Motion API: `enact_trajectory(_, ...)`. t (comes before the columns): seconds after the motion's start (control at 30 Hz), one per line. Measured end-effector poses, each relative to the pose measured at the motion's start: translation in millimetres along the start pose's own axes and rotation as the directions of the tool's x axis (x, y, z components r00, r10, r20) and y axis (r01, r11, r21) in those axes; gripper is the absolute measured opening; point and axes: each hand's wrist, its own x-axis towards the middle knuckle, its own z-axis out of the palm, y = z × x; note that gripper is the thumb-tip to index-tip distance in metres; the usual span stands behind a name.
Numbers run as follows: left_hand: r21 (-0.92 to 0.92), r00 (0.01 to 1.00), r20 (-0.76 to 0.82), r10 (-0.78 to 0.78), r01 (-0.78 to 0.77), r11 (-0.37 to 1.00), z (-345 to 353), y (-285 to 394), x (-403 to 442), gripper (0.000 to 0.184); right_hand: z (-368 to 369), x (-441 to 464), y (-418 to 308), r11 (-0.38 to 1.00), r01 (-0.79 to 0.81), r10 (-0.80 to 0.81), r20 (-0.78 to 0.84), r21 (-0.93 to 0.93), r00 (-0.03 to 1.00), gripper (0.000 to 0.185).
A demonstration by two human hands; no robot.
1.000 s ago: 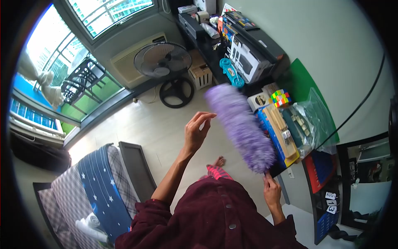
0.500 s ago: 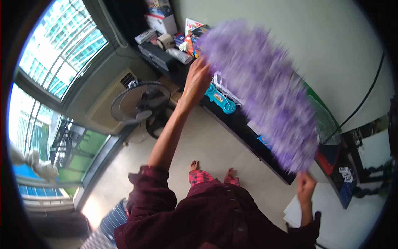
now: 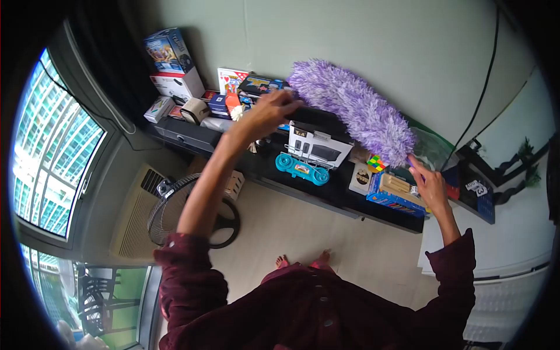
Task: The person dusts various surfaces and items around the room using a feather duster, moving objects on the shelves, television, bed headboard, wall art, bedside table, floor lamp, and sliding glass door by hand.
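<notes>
My right hand [image 3: 430,185] is closed around the lower end of a fluffy purple-and-white duster [image 3: 356,105]. The duster slants up and left against the wall, behind the items on the black cabinet. My left hand [image 3: 271,112] is at the upper left corner of a black-and-white box [image 3: 317,146] marked T-4, its fingers bent over the dark top edge. A turquoise toy-like item [image 3: 301,169] lies in front of that box. Close to the duster's lower end are a Rubik's cube [image 3: 377,163] and a blue box [image 3: 394,195] with a wooden item on it.
The long black cabinet [image 3: 344,209] runs along the wall. Stacked boxes [image 3: 175,84] and a black printer-like unit [image 3: 186,135] occupy its left end. A fan [image 3: 175,210] stands on the floor by the window. A dark cable [image 3: 483,105] hangs at the right.
My view has turned, showing more of the cabinet. The duster now lies farther back near the wall, its blur gone. My left hand has left its end and come to the T-4 box.
</notes>
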Motion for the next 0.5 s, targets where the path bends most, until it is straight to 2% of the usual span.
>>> enact_trajectory(0.03,-0.029,0.998,0.037,-0.050,0.051,0.998,-24.7,8.7,-11.4,0.050,-7.6,-6.9,-5.1,1.000,-0.016,0.016,0.003,-0.007,1.000,0.034)
enact_trajectory(0.07,0.026,0.996,0.010,-0.092,0.092,0.995,-41.6,13.3,-25.0,0.051,-22.5,-14.9,-11.4,0.997,-0.063,0.069,0.138,-0.044,0.988,0.032)
enact_trajectory(0.1,-0.147,0.965,0.080,-0.248,0.258,0.955,-63.9,22.4,-37.5,0.053,-35.9,-26.9,-12.0,0.988,-0.120,0.141,0.266,-0.096,0.954,0.030)
enact_trajectory(0.13,-0.191,0.942,0.011,-0.335,0.330,0.924,-67.1,17.2,-53.6,0.053,-44.3,-39.1,-5.3,0.991,-0.109,0.122,0.200,-0.075,0.972,0.029)
enact_trajectory(0.17,-0.261,0.927,-0.047,-0.373,0.349,0.900,-73.2,16.6,-62.2,0.056,-43.0,-49.7,0.9,1.000,-0.022,0.022,0.012,-0.017,1.000,0.031)
enact_trajectory(0.23,-0.323,0.927,-0.124,-0.355,0.300,0.897,-83.0,25.3,-59.8,0.052,-34.5,-66.7,-2.4,0.977,-0.189,0.191,-0.005,0.099,0.982,0.030)
enact_trajectory(0.3,-0.532,0.872,-0.113,-0.476,0.351,0.770,-73.7,38.0,-50.7,0.049,-28.9,-85.8,-14.7,0.932,-0.362,0.361,0.189,-0.031,0.913,0.030)
enact_trajectory(0.33,-0.579,0.875,-0.112,-0.471,0.328,0.746,-68.2,41.1,-47.4,0.050,-21.1,-97.5,-16.2,0.983,-0.151,0.149,0.027,0.109,0.988,0.029)
enact_trajectory(0.4,-0.657,0.860,-0.094,-0.502,0.325,0.680,-54.5,47.7,-38.7,0.052,-34.8,-120.5,-22.1,0.970,-0.221,0.221,0.020,0.100,0.975,0.030)
enact_trajectory(0.43,-0.728,0.841,-0.032,-0.539,0.350,0.590,-50.1,54.4,-32.5,0.053,-39.5,-130.7,-24.1,0.957,-0.274,0.273,0.023,0.098,0.962,0.030)
enact_trajectory(0.47,-0.803,0.836,0.008,-0.549,0.333,0.495,-42.2,58.4,-26.7,0.052,-34.3,-142.0,-21.1,0.952,-0.241,0.261,-0.092,0.186,0.961,0.031)
enact_trajectory(0.5,-0.864,0.831,0.051,-0.553,0.315,0.393,-31.8,62.5,-21.2,0.052,-36.1,-149.9,-25.3,0.949,-0.250,0.271,-0.091,0.191,0.958,0.031)
